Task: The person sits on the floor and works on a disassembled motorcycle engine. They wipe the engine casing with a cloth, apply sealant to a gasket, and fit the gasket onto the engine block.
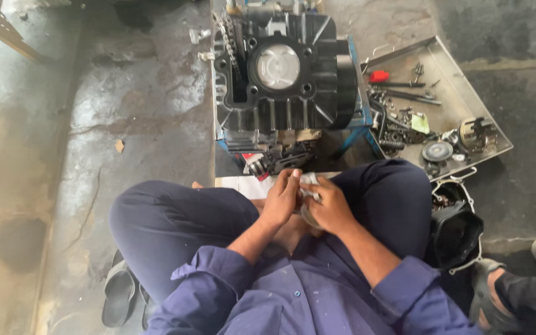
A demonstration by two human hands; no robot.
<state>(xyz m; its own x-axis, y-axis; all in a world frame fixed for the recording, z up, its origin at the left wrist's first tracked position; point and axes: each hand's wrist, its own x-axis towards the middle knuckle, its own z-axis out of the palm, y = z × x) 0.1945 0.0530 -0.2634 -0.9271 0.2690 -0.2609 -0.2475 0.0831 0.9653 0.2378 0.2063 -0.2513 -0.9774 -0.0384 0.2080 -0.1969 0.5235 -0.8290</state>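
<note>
Blue work cloth fills the near edge of the view: the person sits cross-legged on the floor, sleeves rolled back at the forearms. Both hands meet in the lap between the knees. The left hand point(281, 197) has its fingers curled and pressed together on a small pale, silvery part point(309, 181), and the right hand point(329, 208) closes around the same part from the other side, fingers wrapped over it. Most of the part is hidden by the fingers, so I cannot tell its exact shape. A sheet of white paper point(243, 185) lies on the floor just beyond the left hand.

To the near left, a dark sandal point(119, 294) rests beside the person's thigh. To the near right, a black engine cover point(456, 231) sits by the right knee, and another person's sandalled foot point(494, 298) shows at the corner.

Further out, straight ahead of the hands, a black finned engine cylinder block point(280, 74) stands on a blue stand point(360, 115), the grey piston crown point(277, 66) visible in its bore and a timing chain point(226, 38) running up its left side. To the right of it, a metal tray point(460, 80) holds bolts, springs, a red-handled tool point(379, 76) and round engine parts. Stained grey concrete floor point(125, 105) spreads out to the left.
</note>
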